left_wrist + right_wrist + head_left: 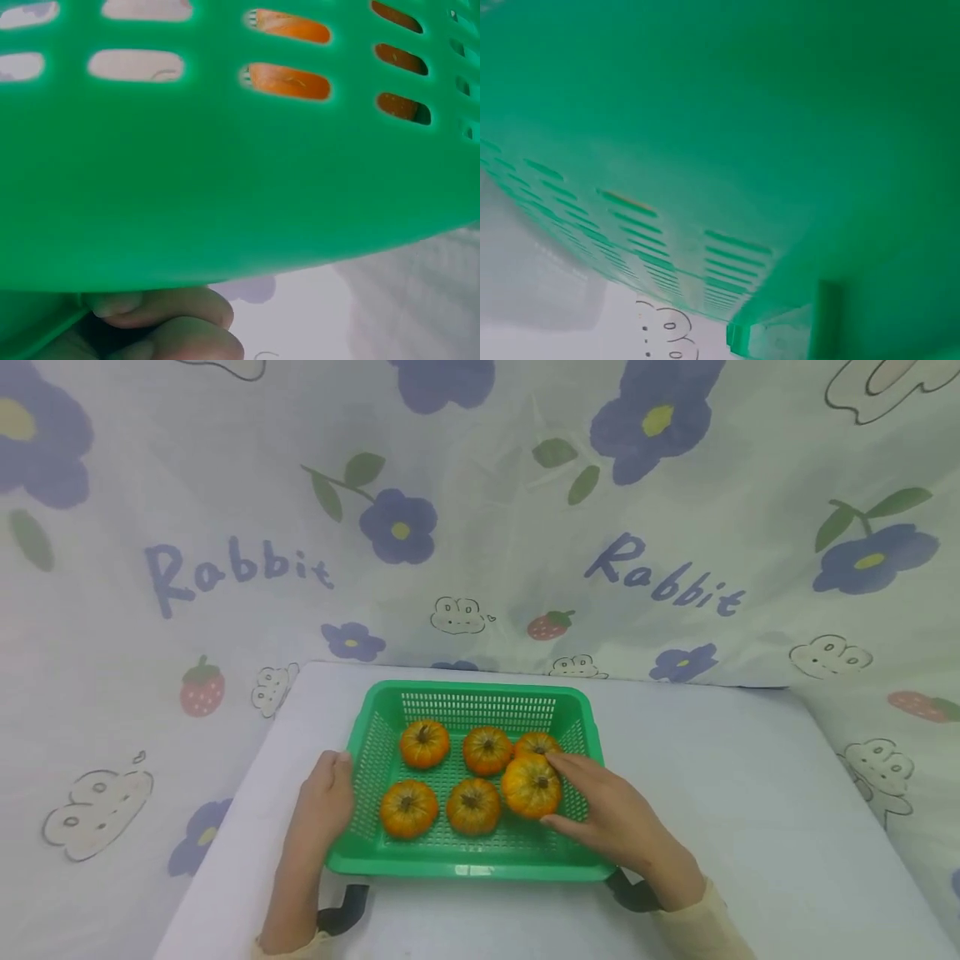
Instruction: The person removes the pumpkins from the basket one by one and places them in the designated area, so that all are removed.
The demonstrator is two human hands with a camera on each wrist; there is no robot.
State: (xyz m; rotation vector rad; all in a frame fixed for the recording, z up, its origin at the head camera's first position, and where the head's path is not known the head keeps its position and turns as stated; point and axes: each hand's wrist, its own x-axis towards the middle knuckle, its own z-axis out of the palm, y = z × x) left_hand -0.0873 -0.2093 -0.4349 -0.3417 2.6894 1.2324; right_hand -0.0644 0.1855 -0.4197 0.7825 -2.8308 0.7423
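A green plastic basket (405, 863) with slotted walls stands on the white table and holds several small orange pumpkins. My left hand (327, 797) grips its left rim; in the left wrist view, curled fingers (176, 309) show below the rim. Over the right part of the basket, my right hand (611, 810) holds a small pumpkin (532, 786) between thumb and fingers. That pumpkin partly covers another pumpkin (537, 744) behind it. The right wrist view is filled by the basket's slotted wall (667, 97), with the right hand out of sight there.
The other pumpkins lie in loose rows, among them a back-left one (424, 744) and a front-left one (408, 808). White tabletop (720, 793) extends to the right. A cloth printed with flowers and rabbits (487, 527) hangs behind and at the sides.
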